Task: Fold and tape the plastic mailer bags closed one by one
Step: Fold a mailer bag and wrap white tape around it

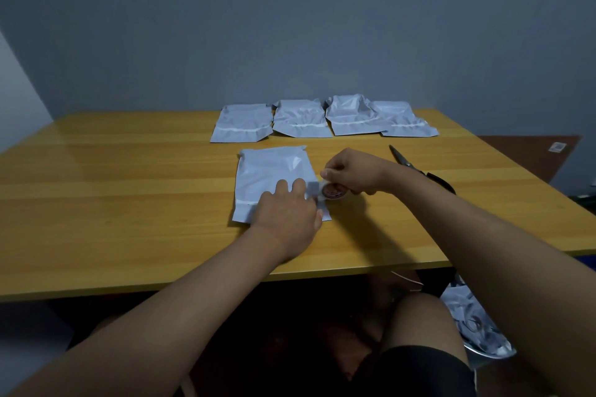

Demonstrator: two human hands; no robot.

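A white plastic mailer bag lies flat on the wooden table in front of me. My left hand presses down on the bag's lower right part with straight fingers, over a strip of tape. My right hand grips a small roll of clear tape just off the bag's right edge, with tape stretched from the roll toward my left fingers. Several more white mailer bags lie in a row along the table's far edge.
Scissors lie on the table behind my right forearm, blades pointing away. A bin of white bags stands on the floor at the lower right. A grey wall rises behind the table.
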